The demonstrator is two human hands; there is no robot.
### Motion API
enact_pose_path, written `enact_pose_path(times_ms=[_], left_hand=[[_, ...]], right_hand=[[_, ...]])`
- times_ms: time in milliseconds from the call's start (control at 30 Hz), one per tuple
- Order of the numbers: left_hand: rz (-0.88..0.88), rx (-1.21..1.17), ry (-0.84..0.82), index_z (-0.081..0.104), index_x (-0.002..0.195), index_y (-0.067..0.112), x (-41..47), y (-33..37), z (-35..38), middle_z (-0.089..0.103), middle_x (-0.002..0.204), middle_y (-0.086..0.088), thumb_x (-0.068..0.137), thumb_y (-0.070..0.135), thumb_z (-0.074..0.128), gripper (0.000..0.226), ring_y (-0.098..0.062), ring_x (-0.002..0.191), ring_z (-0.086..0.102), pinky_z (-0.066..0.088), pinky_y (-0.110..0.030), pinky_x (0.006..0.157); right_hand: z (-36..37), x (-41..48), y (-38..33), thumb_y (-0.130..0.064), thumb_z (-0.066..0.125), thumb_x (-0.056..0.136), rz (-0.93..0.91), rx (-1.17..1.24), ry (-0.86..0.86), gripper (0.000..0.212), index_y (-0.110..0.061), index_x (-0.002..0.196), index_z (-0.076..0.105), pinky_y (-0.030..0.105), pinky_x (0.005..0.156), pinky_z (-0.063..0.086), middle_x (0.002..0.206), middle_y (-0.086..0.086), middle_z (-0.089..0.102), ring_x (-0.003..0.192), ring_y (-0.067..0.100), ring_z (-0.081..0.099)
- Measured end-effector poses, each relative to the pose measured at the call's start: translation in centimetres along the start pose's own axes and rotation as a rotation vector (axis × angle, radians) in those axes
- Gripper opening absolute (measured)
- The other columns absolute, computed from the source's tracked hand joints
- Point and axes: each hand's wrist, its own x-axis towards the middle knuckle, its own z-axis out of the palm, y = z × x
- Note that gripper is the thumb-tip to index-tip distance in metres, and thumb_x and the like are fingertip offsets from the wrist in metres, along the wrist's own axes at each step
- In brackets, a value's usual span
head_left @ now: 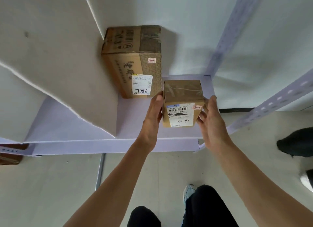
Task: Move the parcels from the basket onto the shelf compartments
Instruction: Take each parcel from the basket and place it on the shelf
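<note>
Down in the shelf compartment (138, 125), two cardboard parcels stand on the pale lilac board. The large parcel (133, 62) sits at the back, close to the white divider panel (59, 74), its shipping label facing forward with a handwritten number. The small parcel (183, 104) stands upright in front of it and to the right, near the compartment's right edge, with its white label and a small pink sticker facing the camera.

Both arms reach forward and bracket the small parcel. The left hand (153, 113) lies flat against its left side, fingers straight. The right hand (211, 121) is at the right side, fingers (202, 115) spread and relaxed, tips touching the cardboard. Below are the person's black trousers and a light shoe (188, 193) on the floor.
</note>
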Motion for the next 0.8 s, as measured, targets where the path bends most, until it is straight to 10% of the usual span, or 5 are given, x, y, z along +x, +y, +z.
enact_pose_path(times_ms=[800], left_hand=[[0.431,0.147,-0.138,0.028,0.166,0.024,11.4,-8.7,-0.8,0.057,0.157,0.004,0.098,0.048,0.065,0.081,-0.009,0.144,0.053,0.042,-0.041,0.123]], right_hand=[[-2.3,11.1,6.9,-0.044,0.027,0.114,-0.375,-0.041,-0.119,0.052,-0.040,0.096,0.076,0.019,0.083,0.054,0.102,-0.016,0.081,0.099,-0.001,0.075]])
